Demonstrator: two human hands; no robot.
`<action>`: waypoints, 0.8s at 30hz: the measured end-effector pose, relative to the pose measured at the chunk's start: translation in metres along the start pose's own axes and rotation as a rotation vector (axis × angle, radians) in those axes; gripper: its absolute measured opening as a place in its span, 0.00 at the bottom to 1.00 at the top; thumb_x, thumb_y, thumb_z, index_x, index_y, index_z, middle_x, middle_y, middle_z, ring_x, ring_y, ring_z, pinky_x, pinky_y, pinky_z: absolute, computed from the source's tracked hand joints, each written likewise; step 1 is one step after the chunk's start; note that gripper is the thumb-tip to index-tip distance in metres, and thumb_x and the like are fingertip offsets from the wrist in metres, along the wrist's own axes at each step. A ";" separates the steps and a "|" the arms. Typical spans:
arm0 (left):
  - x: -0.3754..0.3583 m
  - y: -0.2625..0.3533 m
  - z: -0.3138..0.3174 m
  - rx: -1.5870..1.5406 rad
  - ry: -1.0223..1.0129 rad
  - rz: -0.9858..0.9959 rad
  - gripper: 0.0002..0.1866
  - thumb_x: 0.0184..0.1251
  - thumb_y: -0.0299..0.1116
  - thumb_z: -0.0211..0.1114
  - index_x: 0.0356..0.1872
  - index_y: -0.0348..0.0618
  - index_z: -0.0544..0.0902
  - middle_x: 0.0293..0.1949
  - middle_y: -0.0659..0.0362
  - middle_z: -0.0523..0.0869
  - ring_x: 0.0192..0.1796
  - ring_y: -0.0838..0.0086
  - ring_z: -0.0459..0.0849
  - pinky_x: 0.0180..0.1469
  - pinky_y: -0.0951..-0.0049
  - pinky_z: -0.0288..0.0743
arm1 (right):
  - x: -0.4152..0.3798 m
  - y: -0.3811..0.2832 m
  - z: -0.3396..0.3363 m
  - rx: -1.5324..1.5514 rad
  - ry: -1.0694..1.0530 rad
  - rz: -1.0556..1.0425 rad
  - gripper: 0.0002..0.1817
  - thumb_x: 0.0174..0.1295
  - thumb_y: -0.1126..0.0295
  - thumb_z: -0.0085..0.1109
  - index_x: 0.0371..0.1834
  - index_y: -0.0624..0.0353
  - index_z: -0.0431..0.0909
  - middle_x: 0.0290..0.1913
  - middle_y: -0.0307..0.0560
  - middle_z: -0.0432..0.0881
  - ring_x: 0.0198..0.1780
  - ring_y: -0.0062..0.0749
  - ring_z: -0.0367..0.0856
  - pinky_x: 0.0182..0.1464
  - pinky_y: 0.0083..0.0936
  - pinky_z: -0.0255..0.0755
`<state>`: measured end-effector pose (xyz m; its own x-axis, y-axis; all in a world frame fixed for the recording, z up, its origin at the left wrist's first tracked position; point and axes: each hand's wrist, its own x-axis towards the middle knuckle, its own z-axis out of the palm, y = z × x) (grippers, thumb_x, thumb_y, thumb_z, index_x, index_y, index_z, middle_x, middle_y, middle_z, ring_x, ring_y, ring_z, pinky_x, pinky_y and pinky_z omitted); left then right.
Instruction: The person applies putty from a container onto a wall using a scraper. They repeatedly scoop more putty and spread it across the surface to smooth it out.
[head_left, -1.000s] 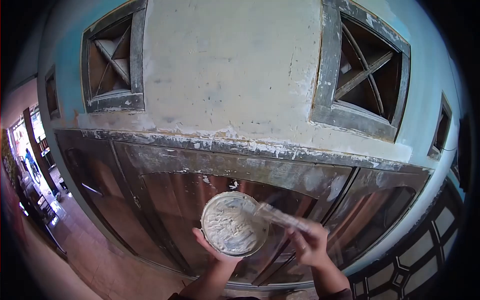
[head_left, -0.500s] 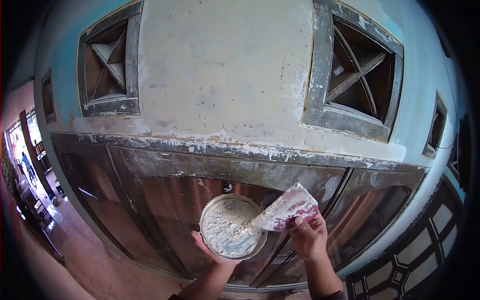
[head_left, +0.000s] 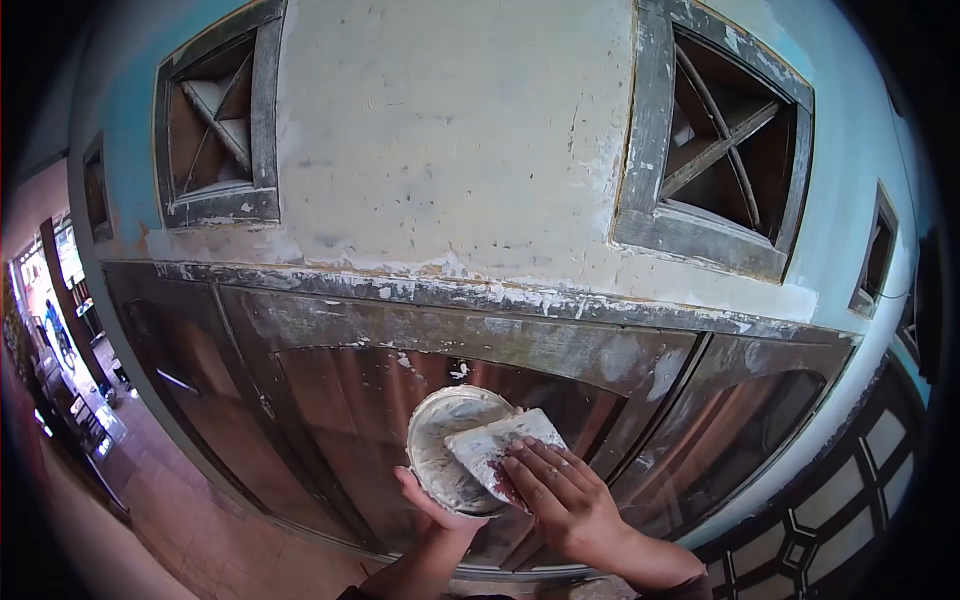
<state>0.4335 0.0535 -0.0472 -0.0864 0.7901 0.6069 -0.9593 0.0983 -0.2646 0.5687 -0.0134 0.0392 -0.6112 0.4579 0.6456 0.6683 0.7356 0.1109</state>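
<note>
My left hand [head_left: 438,512] supports a round bowl [head_left: 413,445] from below, its fingers along the left side and underneath. Whitish filler paste [head_left: 437,430] coats the inside of the bowl. In my right hand [head_left: 570,500] is a flat, flexible putty spreader [head_left: 498,442], reddish where bare and smeared with paste. The spreader lies over the right part of the bowl's opening and hides that part of the paste. My right fingers are stretched across its upper face; the thumb is hidden behind it.
Ahead stands a wall [head_left: 450,150] with patched, unpainted plaster. Two wooden vent frames [head_left: 640,170] with crossed bars are set in it. Below runs a paint-spotted wooden beam [head_left: 500,290] above glazed door panels [head_left: 330,430]. A tiled floor [head_left: 180,500] shows at left, a dark panelled door [head_left: 830,500] at right.
My right hand has swung the spreader left and turned it over the bowl, its fingers now across the upper face. The bowl has tilted and shifted slightly right.
</note>
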 end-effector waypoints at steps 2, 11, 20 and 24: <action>0.003 -0.002 0.004 0.021 -0.050 0.011 0.63 0.57 0.87 0.42 0.81 0.42 0.56 0.74 0.40 0.67 0.73 0.43 0.70 0.73 0.43 0.66 | 0.006 -0.011 -0.005 0.005 -0.008 0.057 0.31 0.57 0.75 0.60 0.68 0.70 0.74 0.66 0.62 0.79 0.68 0.54 0.79 0.69 0.46 0.72; -0.002 -0.003 -0.005 0.738 0.132 0.081 0.66 0.51 0.92 0.40 0.82 0.51 0.57 0.77 0.42 0.64 0.75 0.40 0.65 0.75 0.37 0.60 | 0.025 -0.018 0.004 0.111 -0.072 0.113 0.37 0.51 0.80 0.59 0.70 0.75 0.68 0.69 0.69 0.75 0.69 0.59 0.77 0.71 0.47 0.71; 0.005 0.000 -0.004 0.708 0.187 0.119 0.70 0.47 0.94 0.39 0.82 0.45 0.55 0.77 0.41 0.63 0.75 0.44 0.67 0.76 0.42 0.61 | 0.023 -0.012 0.010 0.120 -0.169 -0.003 0.32 0.62 0.75 0.55 0.70 0.77 0.66 0.69 0.70 0.74 0.70 0.57 0.76 0.73 0.46 0.70; 0.008 0.000 0.010 0.734 0.113 0.073 0.70 0.47 0.94 0.40 0.82 0.47 0.55 0.77 0.41 0.63 0.75 0.43 0.67 0.77 0.42 0.60 | 0.022 -0.013 0.008 0.219 -0.119 0.014 0.39 0.51 0.79 0.61 0.71 0.75 0.67 0.69 0.69 0.74 0.71 0.62 0.75 0.72 0.48 0.71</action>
<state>0.4304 0.0542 -0.0346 -0.1666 0.8403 0.5158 -0.8884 -0.3549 0.2913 0.5431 -0.0086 0.0464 -0.6567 0.5146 0.5513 0.5770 0.8136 -0.0722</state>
